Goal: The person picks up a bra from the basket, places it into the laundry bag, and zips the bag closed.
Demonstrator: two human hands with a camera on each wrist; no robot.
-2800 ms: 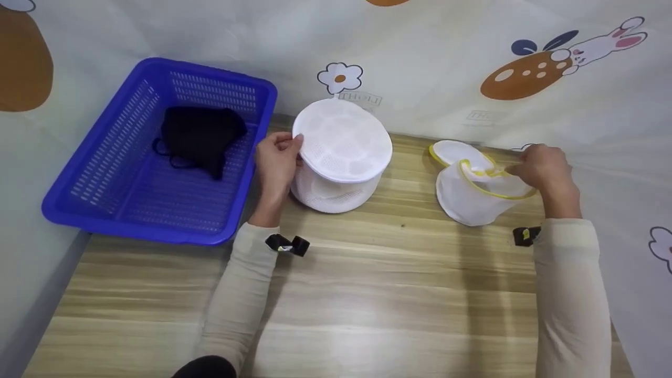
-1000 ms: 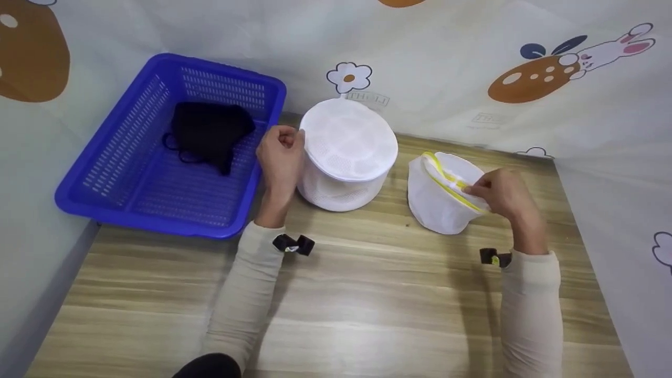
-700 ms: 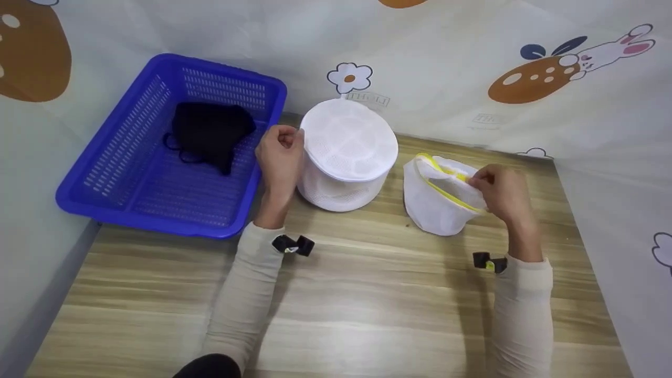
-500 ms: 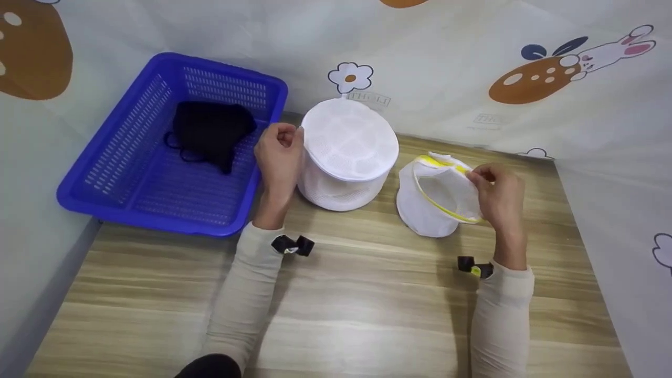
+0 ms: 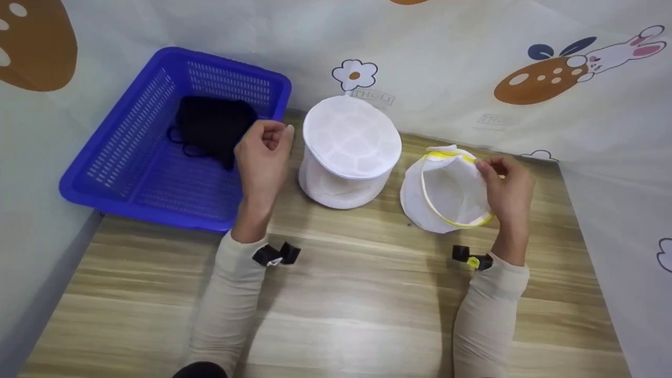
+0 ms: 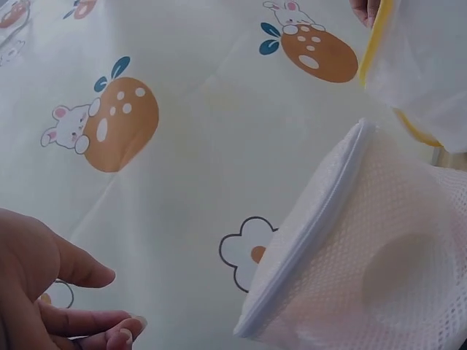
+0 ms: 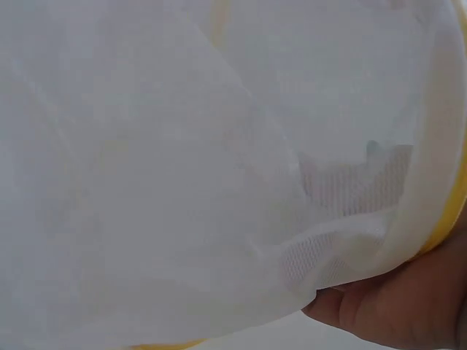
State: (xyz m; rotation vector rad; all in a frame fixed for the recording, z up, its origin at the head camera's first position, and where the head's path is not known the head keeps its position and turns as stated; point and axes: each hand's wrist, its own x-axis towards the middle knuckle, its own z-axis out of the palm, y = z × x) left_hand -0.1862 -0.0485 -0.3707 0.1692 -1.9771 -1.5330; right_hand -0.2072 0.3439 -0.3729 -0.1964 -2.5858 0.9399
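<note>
My right hand [image 5: 510, 191] pinches the yellow-edged rim of a small white mesh laundry bag [image 5: 415, 205] at its right side. The bag's mouth stands open and tilts toward me, and its lid flap leans back behind the rim. In the right wrist view the white mesh [image 7: 146, 182] fills most of the picture. My left hand [image 5: 262, 163] holds nothing, fingers loosely curled, between the basket and a larger white mesh laundry bag [image 5: 350, 136]. That round bag stands upright with its top closed. In the left wrist view the left thumb and fingers [image 6: 87, 321] are apart.
A blue plastic basket [image 5: 126, 212] stands at the back left with a black cloth item [image 5: 212, 126] inside, its straps showing. A printed curtain [image 5: 441, 68] hangs behind the wooden table [image 5: 357, 294].
The right hand has drawn the yellow-edged bag left and turned its mouth wider open toward me. The left hand has let go of the larger bag's rim and moved left.
</note>
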